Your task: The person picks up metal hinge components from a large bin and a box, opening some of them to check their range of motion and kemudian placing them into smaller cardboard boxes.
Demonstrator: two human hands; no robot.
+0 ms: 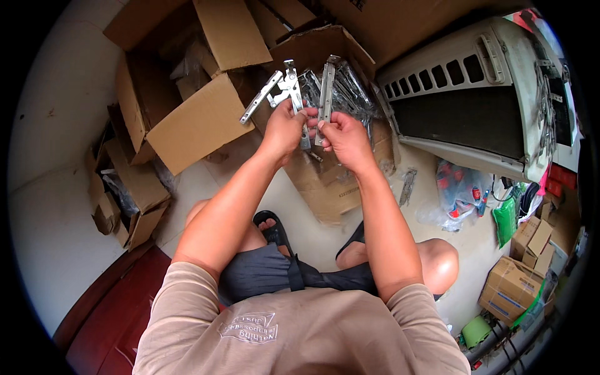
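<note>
My left hand [282, 131] is closed on a silver metal friction hinge [289, 84], whose arms are spread apart at an angle. Beside it, my right hand [349, 139] grips a second, straight metal hinge [326, 90] by its lower end, folded into a narrow bar. Both are held upright, side by side and close together. Just beyond my hands, an open cardboard box [312, 42] contains several more metal hinges [355, 94], some in clear plastic. One further hinge [408, 186] lies on the floor to the right.
Open cardboard boxes [197, 125] stand at the left. On the right is a large grey-white appliance casing [456, 140] with slotted vents. Near it sits a clear plastic bag [459, 190] with red and blue items. Cartons [509, 290] and a green tub [476, 331] lie lower right.
</note>
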